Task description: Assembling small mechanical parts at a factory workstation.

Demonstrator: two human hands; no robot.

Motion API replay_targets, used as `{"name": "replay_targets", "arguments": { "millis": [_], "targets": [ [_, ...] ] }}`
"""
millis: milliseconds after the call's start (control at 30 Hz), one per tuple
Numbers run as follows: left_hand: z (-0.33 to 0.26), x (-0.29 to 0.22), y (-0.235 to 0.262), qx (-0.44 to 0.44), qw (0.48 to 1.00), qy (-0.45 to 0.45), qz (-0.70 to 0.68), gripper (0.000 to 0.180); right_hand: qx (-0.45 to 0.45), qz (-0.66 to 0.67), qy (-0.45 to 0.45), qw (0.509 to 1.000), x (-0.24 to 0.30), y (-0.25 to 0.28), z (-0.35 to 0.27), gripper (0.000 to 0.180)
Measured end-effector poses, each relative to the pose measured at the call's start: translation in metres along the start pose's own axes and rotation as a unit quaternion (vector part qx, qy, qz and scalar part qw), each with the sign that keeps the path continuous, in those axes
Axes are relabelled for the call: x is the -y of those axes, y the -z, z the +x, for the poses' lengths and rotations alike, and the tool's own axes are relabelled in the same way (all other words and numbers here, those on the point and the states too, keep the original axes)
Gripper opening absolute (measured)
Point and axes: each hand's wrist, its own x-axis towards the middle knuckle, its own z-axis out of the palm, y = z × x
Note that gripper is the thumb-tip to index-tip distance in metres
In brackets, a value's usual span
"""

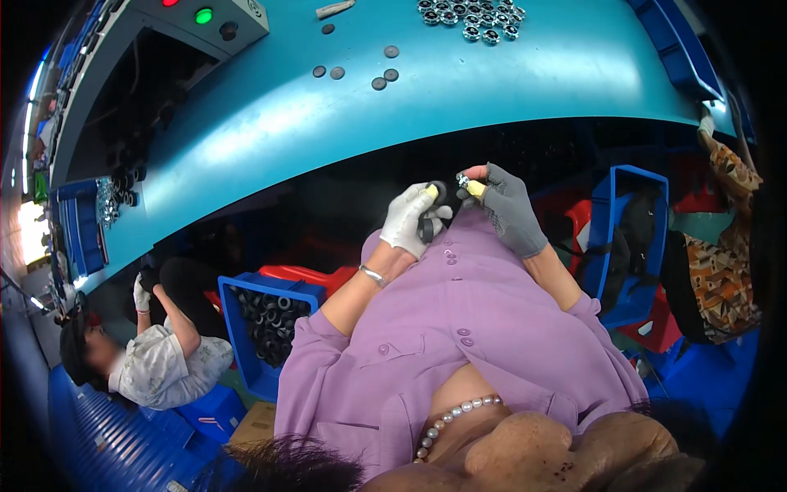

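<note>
In a white glove with a yellow-covered thumb, my left hand [410, 220] is closed on black ring-shaped parts. One black ring [441, 193] stands up at the thumb and fingertips, and another black part [425, 230] sits lower against the curled fingers. My right hand [510, 211] wears a grey glove with bare or covered fingertips showing. It pinches a small shiny metal part [463, 181] between thumb and forefinger, just right of the ring and apart from it. Both hands are held in front of my body, below the table's near edge.
On the blue-green table [525, 90] lie several dark discs [391, 75] and a cluster of shiny metal parts [471, 16]. A machine [205, 49] with a lit green button stands left. Blue bins [238, 348] flank me, the left one filled with black rings. Co-workers [176, 361] sit at both sides.
</note>
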Motion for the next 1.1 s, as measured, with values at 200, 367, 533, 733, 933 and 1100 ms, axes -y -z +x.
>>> {"name": "replay_targets", "arguments": {
  "millis": [200, 367, 533, 733, 933, 1100],
  "targets": [
    [0.003, 0.004, -0.009, -0.036, 0.999, -0.005, -0.001, 0.024, -0.014, -0.162, 0.143, 0.976, -0.007, -0.009, -0.001, 0.018],
    [0.005, 0.006, -0.005, -0.036, 0.999, -0.024, -0.001, 0.027, 0.018, -0.445, 0.411, 0.795, -0.008, -0.011, 0.015, 0.027],
    [0.0, -0.001, -0.013, -0.024, 0.999, -0.016, 0.035, 0.023, 0.007, -0.473, 0.4, 0.785, -0.005, -0.015, 0.012, 0.027],
    [0.002, 0.001, -0.011, 0.008, 0.995, -0.072, 0.07, 0.018, -0.029, -0.354, 0.269, 0.895, -0.01, -0.023, 0.004, 0.042],
    [-0.007, -0.001, -0.014, -0.002, 0.987, -0.114, 0.11, 0.019, 0.051, -0.149, 0.042, 0.987, 0.008, -0.021, -0.001, 0.042],
    [-0.006, -0.001, -0.017, -0.001, 0.99, -0.098, 0.097, 0.024, 0.048, -0.124, 0.013, 0.991, 0.008, -0.017, 0.001, 0.04]
  ]
}}
